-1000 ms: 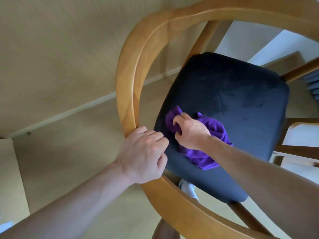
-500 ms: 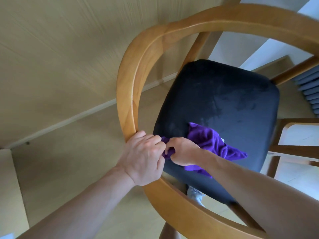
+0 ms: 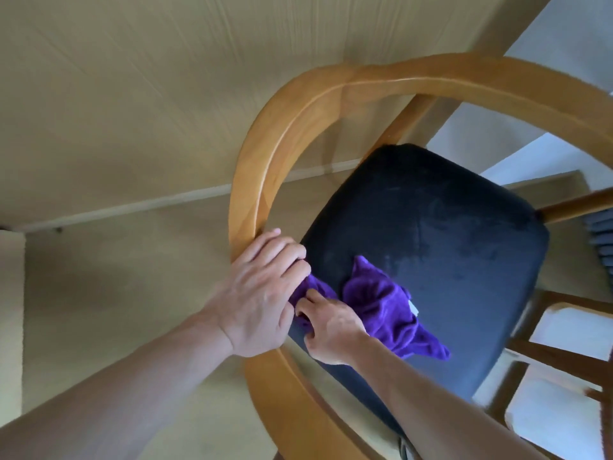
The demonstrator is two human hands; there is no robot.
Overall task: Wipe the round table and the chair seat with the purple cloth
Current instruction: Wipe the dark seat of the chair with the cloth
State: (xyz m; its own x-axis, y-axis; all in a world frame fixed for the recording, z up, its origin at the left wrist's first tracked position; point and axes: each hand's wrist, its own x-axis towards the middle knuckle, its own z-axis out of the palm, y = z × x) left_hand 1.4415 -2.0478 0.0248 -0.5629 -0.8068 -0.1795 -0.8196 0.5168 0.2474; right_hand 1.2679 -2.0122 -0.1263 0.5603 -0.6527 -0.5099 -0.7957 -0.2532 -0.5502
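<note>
Gripping the purple cloth (image 3: pixel 388 303) (bunched rightward), right hand (image 3: pixel 331 330) presses it onto the chair seat (image 3: pixel 447 247).

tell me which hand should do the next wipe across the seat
Right. The right hand already grips the cloth on the seat; the left hand holds the chair rail, steadying it.

right hand (image 3: pixel 326 330) pulls back from mid-seat to the near-left edge of the chair seat (image 3: pixel 447 247), now tucked right beside the left hand (image 3: pixel 262 293). purple cloth (image 3: pixel 384 307) drags along: one end bunched under the right-hand fingers at the seat edge, the rest trailing out to the right in a rumpled tail. View also shifts, chair sits lower-right in frame.
</note>
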